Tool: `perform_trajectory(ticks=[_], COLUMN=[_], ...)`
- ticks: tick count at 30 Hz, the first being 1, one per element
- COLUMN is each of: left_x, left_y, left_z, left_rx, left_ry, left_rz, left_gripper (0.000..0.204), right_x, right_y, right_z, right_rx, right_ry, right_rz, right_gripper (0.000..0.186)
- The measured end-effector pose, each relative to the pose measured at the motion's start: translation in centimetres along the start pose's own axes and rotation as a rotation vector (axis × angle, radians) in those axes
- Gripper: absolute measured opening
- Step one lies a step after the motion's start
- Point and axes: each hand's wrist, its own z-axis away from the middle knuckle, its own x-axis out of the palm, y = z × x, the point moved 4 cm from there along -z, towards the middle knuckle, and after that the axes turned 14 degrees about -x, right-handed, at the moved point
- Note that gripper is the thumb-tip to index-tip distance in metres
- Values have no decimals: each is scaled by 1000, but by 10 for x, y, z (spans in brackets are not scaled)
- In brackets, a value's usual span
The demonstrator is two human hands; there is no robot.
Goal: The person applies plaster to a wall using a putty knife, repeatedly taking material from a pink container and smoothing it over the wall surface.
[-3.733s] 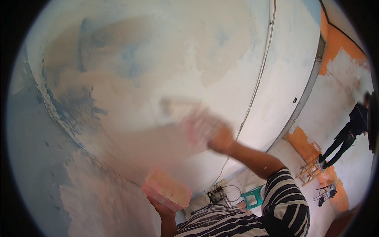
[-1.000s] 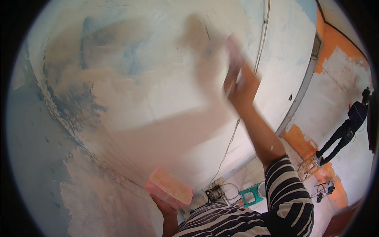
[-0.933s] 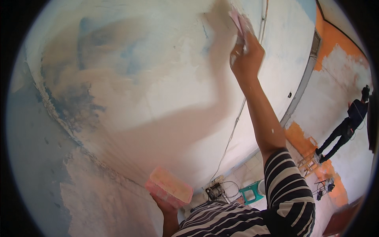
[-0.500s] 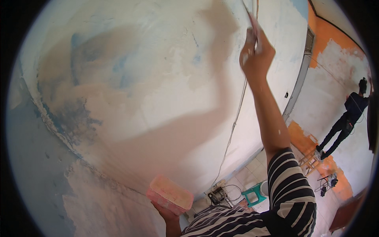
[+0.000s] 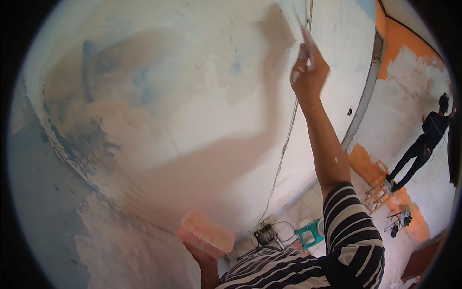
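Grips a thin, flat tool in the right hand, closed around it and raised toward the upper edge of the pale wall, just beside the cable running down it. Cannot tell, with the tool nearly edge-on and blurred, if touching the wall or clear of it. Supports a pink, box-like container in the left hand, cupped underneath, near the wall's lower edge; cannot make out most of the fingers.

Compared with 3.7 s ago, has carried the tool from lower on the wall, nearer the container, up beside the cable; compared with 0.5 s ago, has shifted it only slightly. Has kept the container low over the same span. Probably means, for the work in hand, reaching a higher stretch of wall, with 1 hand for the tool and 1 for keeping the container ready.

Can also see, on the floor near the wall's lower edge, a dark machine and a green stool; farther right, a co-worker standing on a wooden stool before a partly orange wall.
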Motion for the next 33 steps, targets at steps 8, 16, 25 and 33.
perform_trajectory(ticks=[8,16,25,33], left_x=[11,27,21,21], left_y=[5,-11,-5,-10], left_z=[5,6,14,15], left_rx=[16,-21,-49,-15], left_ry=[16,24,3,84], left_rz=[57,9,-8,-7], left_gripper=[78,79,77,79], right_x=[38,33,-16,63], right_y=[-118,18,-37,-125], right_z=[117,76,23,168], right_rx=[-354,-168,-48,-223], right_ry=[-573,-275,141,-681], right_rz=[-185,308,-1,-228], right_gripper=[65,35,40,63])
